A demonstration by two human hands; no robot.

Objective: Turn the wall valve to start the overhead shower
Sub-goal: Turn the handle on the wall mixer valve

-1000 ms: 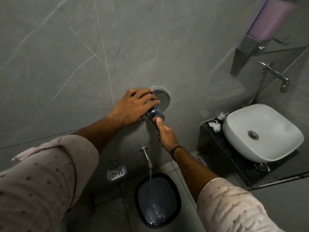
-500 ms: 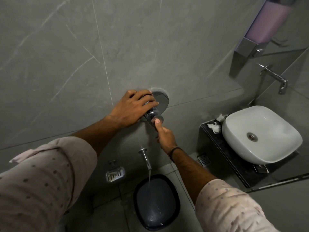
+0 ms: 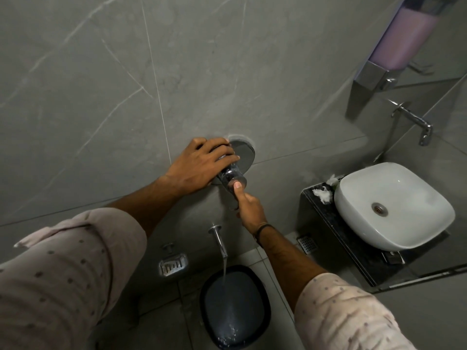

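Your left hand [image 3: 199,168] lies over the valve [image 3: 231,174] on the grey tiled wall [image 3: 227,59], a little above the middle of the view. Its fingers [image 3: 222,157] curl around the chrome barrel of the valve, so this hand is closed in a hold on it. The round chrome plate [image 3: 246,152] behind the valve shows at 2 o'clock from your knuckles, flat against the wall.

Your right hand [image 3: 249,205] comes up from 5 o'clock of the valve. Its thumb [image 3: 237,188] presses on the round front end of the valve, and the other fingers are folded around something slim that hangs below the valve body, likely the lever, though you cannot see enough of it to be sure. So this hand is narrow and gripping as well. A dark band [image 3: 262,229] sits on that wrist, and both rolled sleeves are pale with small dots.

Straight down at 6 o'clock from the valve, a chrome spout [image 3: 219,239] sticks out of the wall, and a stream of water [image 3: 225,276] runs from it into a dark bucket [image 3: 209,299] on the floor, splashing at the bottom. A metal soap dish [image 3: 173,266] is fixed to the wall at 9 o'clock from the spout.

At 3 o'clock, well apart from the valve, a white basin [image 3: 394,205] rests on a dark counter [image 3: 318,218], with a wall tap [image 3: 414,121] above it and a lilac soap dispenser [image 3: 401,39] at 1 o'clock near the top edge.
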